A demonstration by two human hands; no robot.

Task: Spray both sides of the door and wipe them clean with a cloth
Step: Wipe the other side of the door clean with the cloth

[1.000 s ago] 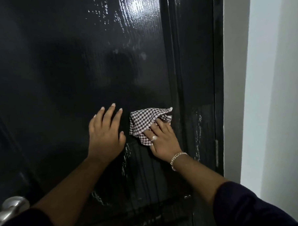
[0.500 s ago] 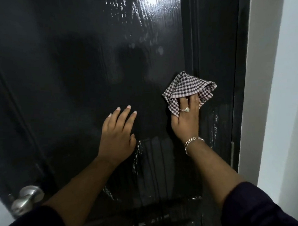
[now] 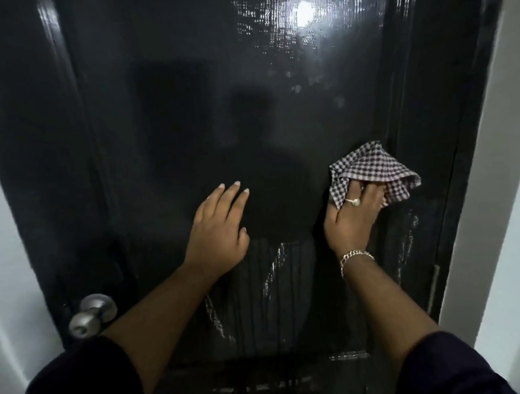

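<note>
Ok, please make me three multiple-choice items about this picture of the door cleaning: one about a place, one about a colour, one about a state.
1. Where is the door knob?
A. lower left of the door
B. upper right of the door
C. under the right hand

2. What colour is the door?
A. white
B. black
C. red

3. What is the left hand doing?
A. gripping the knob
B. holding a spray bottle
C. resting flat and open on the door

Answers:
1. A, the metal knob sits at the lower left edge.
2. B, the glossy panel is black between pale walls.
3. C, its fingers are spread on the panel, while the right hand presses the checked cloth to the door.
</note>
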